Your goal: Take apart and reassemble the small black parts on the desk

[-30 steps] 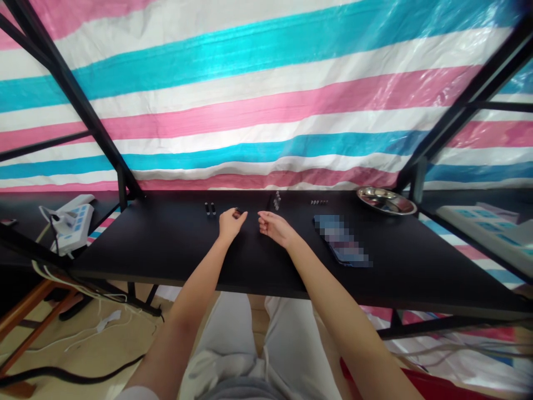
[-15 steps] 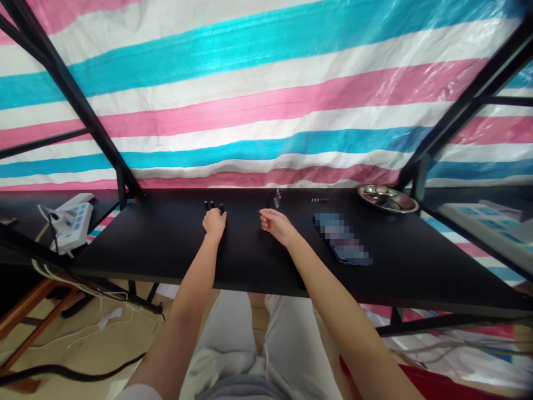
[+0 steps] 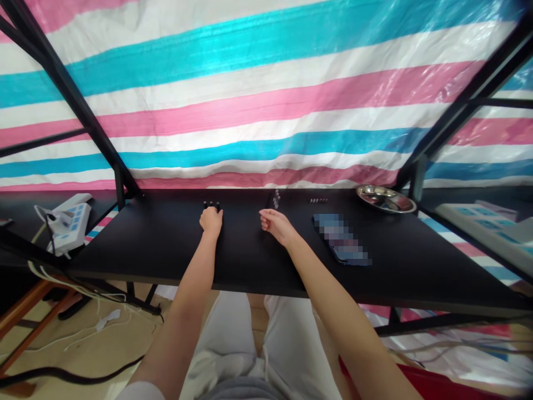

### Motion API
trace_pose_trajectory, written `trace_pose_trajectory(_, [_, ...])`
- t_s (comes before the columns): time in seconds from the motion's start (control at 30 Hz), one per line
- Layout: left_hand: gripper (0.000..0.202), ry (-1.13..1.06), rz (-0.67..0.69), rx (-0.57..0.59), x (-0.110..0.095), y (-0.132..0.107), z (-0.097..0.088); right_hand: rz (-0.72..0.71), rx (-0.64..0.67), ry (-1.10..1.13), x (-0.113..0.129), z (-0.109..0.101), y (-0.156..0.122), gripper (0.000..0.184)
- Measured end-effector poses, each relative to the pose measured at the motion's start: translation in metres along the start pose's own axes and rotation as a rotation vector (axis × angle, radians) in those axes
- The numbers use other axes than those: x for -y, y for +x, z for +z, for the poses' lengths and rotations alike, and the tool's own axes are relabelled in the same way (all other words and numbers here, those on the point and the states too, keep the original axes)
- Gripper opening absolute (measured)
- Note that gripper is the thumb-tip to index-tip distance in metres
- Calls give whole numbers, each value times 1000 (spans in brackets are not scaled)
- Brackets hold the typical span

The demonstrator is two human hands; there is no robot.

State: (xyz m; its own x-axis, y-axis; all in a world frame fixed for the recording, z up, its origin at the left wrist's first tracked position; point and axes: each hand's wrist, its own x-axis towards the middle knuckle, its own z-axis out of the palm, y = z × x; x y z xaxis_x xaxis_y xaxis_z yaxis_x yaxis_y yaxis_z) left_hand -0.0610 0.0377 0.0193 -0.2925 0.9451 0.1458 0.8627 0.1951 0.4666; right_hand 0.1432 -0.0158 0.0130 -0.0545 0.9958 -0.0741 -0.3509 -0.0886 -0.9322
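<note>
- Three small dark cylinders (image 3: pixel 211 204) with pale ends, side by side near the far edge of the bench (image 3: pixel 258 261), straight ahead of the left hand (image 3: pixel 211 220).
- Left hand nearer by far; right hand (image 3: pixel 275 226) well off to their right.
- Long axis runs away from the person in the head view; standing or lying, cannot tell, lower parts hidden.
- Left hand narrow: thumb and fingers look pinched on the rightmost cylinder (image 3: pixel 218 206); firmness unclear.
- Right hand curled, fingertips gathered, just short of the clear pieces (image 3: pixel 276 199); cannot tell whether it holds anything.
- Further right: row of tiny pieces (image 3: pixel 318 201), metal plate (image 3: pixel 412 210), flat device (image 3: pixel 342 240).
- No brand or label readable; flat device pixelated, power strip (image 3: pixel 77 225) shows blue patches, no legible text.
</note>
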Motion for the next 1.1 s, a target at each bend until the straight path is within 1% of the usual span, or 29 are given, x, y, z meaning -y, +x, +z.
trace_pose_trajectory(0.07, [25,-5,-2,-4,1,1,1,-72,-57,-133,0,-1,0,28])
trace_pose_trajectory(0.1, [25,-5,-4,-5,1,2,2,-138,-110,-254,0,-3,-1,24])
trace_pose_trajectory(0.2, [26,-7,-9,4,1,2,2,-362,-282,-753,-1,-7,-4,11])
trace_pose_trajectory(0.27, [25,-11,-16,12,0,3,2,-442,-342,-1040,0,-10,-8,11])
trace_pose_trajectory(0.3, [25,-13,-20,14,0,2,1,-453,-363,-1144,0,-12,-9,13])
trace_pose_trajectory(0.4, [25,-11,-31,21,-2,1,0,-406,-438,-1346,0,-16,-11,19])
trace_pose_trajectory(0.5, [25,1,-29,34,-4,-2,-3,-295,-480,-1435,-3,-20,-10,25])
trace_pose_trajectory(0.63, [25,38,-33,43,-5,-12,-10,-210,-447,-1463,-11,-23,-6,34])
trace_pose_trajectory(0.7, [24,56,-1,47,-8,-18,-12,-182,-424,-1474,-15,-24,-3,38])
trace_pose_trajectory(0.77, [25,71,92,60,-14,-28,-9,-170,-398,-1487,-19,-24,-1,41])
trace_pose_trajectory(0.83, [28,76,251,87,-24,-41,-2,-170,-374,-1503,-21,-23,2,44])
trace_pose_trajectory(0.9, [27,50,459,104,-37,-56,9,-163,-356,-1519,-22,-23,5,46])
trace_pose_trajectory(0.97, [32,46,704,94,-49,-70,20,-132,-338,-1536,-21,-22,7,49])
trace_pose_trajectory(1.0, [34,57,775,93,-53,-76,25,-107,-327,-1547,-20,-21,8,51])
trace_pose_trajectory(1.03, [36,67,814,94,-57,-80,29,-75,-316,-1559,-19,-20,10,53])
trace_pose_trajectory(1.1, [39,103,823,84,-62,-81,34,-8,-296,-1583,-17,-19,11,55])
